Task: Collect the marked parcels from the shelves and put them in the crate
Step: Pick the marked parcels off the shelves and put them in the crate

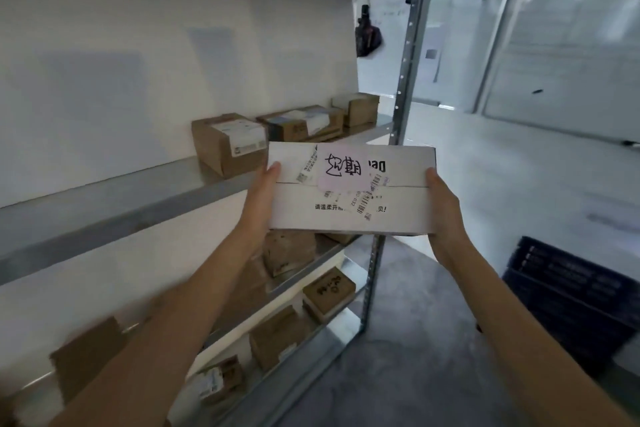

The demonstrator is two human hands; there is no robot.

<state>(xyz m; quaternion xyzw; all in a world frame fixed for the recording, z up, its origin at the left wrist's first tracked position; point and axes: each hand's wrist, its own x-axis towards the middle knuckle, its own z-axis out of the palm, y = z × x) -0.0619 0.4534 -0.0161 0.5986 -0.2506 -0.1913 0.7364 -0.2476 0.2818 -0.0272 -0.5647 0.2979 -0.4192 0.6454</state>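
Observation:
I hold a flat white parcel (408, 208) in front of me, level, in the air beside the metal shelf unit (194, 191). A pale pink note with black handwriting is stuck on its top, among barcode labels. My left hand (261, 198) grips its left edge and my right hand (445, 215) grips its right edge. A dark blue plastic crate (568, 291) stands on the floor at the lower right, apart from the parcel. Brown cardboard parcels (228, 146) sit on the middle shelf behind the white one.
More brown boxes (329, 295) lie on the lower shelves under my left arm. The shelf's perforated steel upright (403, 107) stands just behind the parcel. Grey floor (398, 340) lies between the shelf and the crate. A whiteboard (571, 62) stands at the far right.

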